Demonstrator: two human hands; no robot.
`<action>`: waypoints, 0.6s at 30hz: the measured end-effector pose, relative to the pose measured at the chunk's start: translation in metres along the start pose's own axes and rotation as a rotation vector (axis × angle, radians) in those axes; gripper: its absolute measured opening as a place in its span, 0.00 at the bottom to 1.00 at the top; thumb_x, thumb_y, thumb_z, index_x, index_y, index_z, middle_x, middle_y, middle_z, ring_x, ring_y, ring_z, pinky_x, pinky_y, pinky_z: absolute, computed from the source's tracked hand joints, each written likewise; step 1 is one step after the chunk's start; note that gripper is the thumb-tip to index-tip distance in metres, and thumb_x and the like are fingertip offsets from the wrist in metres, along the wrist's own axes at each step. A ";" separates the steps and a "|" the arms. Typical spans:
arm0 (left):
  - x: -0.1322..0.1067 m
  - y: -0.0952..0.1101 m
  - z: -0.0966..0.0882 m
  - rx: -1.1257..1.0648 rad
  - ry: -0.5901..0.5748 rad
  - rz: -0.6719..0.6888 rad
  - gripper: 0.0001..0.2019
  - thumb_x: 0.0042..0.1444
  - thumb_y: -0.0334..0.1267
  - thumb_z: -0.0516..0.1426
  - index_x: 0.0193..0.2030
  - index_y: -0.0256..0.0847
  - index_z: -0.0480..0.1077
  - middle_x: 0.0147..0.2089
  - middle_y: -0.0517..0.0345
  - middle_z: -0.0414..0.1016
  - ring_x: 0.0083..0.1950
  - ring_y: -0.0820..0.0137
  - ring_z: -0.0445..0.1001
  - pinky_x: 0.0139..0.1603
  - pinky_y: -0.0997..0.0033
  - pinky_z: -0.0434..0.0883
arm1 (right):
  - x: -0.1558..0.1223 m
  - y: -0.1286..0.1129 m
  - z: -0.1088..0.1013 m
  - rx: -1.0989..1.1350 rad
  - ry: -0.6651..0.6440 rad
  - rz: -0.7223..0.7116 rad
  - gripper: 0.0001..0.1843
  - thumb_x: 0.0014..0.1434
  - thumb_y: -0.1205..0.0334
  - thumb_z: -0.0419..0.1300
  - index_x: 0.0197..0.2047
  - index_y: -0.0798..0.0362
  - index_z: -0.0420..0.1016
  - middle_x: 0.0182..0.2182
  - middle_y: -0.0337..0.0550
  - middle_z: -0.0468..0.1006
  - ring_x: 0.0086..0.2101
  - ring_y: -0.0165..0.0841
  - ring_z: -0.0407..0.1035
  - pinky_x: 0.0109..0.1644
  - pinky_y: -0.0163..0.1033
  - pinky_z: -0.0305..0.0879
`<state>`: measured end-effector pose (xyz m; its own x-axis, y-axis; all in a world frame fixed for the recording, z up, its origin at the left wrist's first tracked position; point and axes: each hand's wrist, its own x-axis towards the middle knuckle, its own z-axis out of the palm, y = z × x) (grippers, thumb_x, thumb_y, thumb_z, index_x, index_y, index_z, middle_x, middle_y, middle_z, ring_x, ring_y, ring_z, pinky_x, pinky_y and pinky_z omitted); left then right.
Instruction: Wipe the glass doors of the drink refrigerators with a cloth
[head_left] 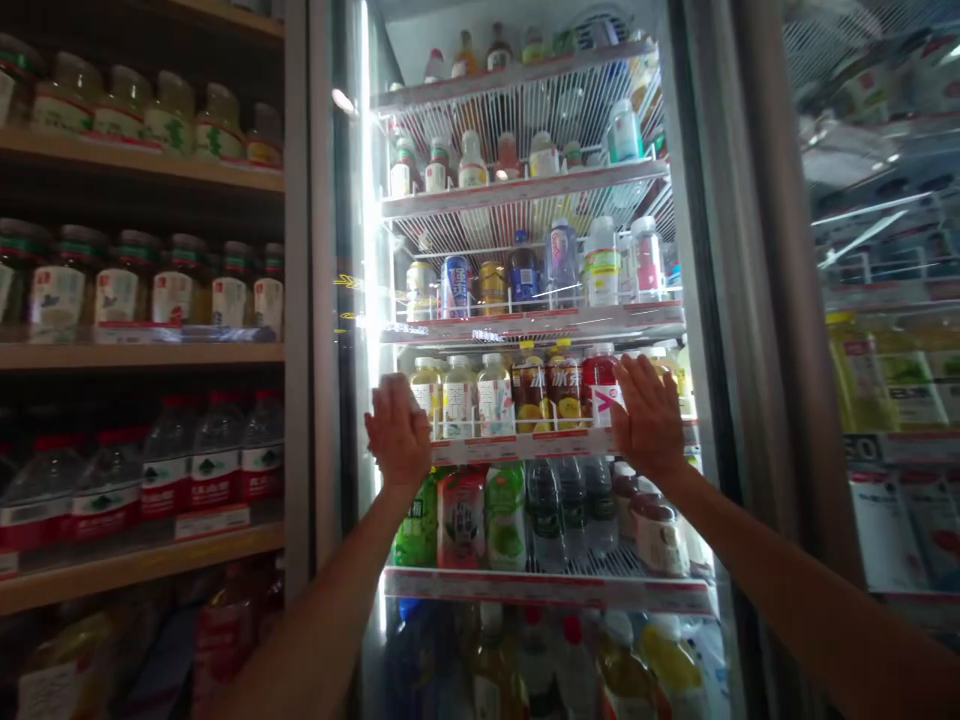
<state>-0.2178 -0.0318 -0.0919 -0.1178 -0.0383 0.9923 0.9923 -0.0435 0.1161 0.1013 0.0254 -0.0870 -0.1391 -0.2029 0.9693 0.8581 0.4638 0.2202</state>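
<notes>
Both arms reach forward toward a lit drinks fridge (525,442). My left hand (399,430) is raised with its palm forward and fingers stretched out, holding nothing, at the left end of the fourth shelf. My right hand (649,418) is up likewise at that shelf's right end, also flat and bare. Between them stand pale-labelled tea bottles (459,397), brown bottles with yellow caps (564,385) and a red bottle (601,378) partly behind my right fingers. Faint reflections suggest glass in front; whether my palms touch it I cannot tell.
Left of the fridge, wooden shelves (142,355) carry jars (120,290) and red-capped bottles (217,450). A metal door frame (765,300) runs down the right side, with another stocked cooler (892,380) beyond. Lower fridge shelves hold green bottles (506,515) and brown-topped containers (660,530).
</notes>
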 end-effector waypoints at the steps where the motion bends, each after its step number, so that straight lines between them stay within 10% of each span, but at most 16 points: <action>1: 0.002 -0.004 0.000 0.009 0.045 -0.093 0.27 0.61 0.42 0.42 0.66 0.34 0.50 0.68 0.42 0.50 0.69 0.56 0.46 0.65 0.49 0.51 | 0.000 0.000 0.001 -0.004 -0.003 0.006 0.29 0.63 0.59 0.44 0.66 0.52 0.49 0.62 0.49 0.60 0.64 0.38 0.47 0.65 0.52 0.44; 3: 0.001 0.003 0.002 0.005 0.055 -0.087 0.28 0.61 0.42 0.42 0.66 0.32 0.48 0.68 0.41 0.48 0.70 0.56 0.44 0.65 0.50 0.50 | 0.000 0.000 0.001 -0.006 -0.009 0.019 0.29 0.63 0.59 0.44 0.66 0.52 0.48 0.62 0.48 0.59 0.64 0.38 0.46 0.65 0.52 0.44; 8: -0.006 0.041 0.007 -0.088 -0.148 0.453 0.25 0.61 0.41 0.44 0.66 0.42 0.51 0.68 0.53 0.52 0.70 0.64 0.46 0.68 0.58 0.46 | -0.001 0.002 0.000 0.014 -0.019 0.004 0.29 0.63 0.59 0.43 0.67 0.51 0.46 0.63 0.46 0.58 0.64 0.37 0.46 0.65 0.52 0.44; 14: 0.003 -0.005 -0.002 -0.012 0.057 -0.096 0.28 0.62 0.42 0.41 0.67 0.34 0.48 0.69 0.42 0.48 0.70 0.58 0.44 0.65 0.51 0.50 | 0.000 0.000 0.000 0.004 -0.016 0.008 0.29 0.63 0.60 0.43 0.67 0.52 0.46 0.62 0.48 0.60 0.64 0.38 0.46 0.65 0.52 0.45; 18: -0.014 0.024 0.000 -0.055 -0.078 0.229 0.27 0.62 0.41 0.42 0.67 0.38 0.46 0.69 0.48 0.49 0.70 0.62 0.43 0.66 0.55 0.48 | 0.000 0.000 0.000 0.013 -0.011 0.009 0.30 0.63 0.60 0.43 0.67 0.51 0.44 0.63 0.47 0.58 0.64 0.37 0.46 0.65 0.52 0.44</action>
<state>-0.1928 -0.0318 -0.1027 0.1151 0.0240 0.9931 0.9889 -0.0971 -0.1123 0.1016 0.0253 -0.0871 -0.1372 -0.1893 0.9723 0.8527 0.4769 0.2132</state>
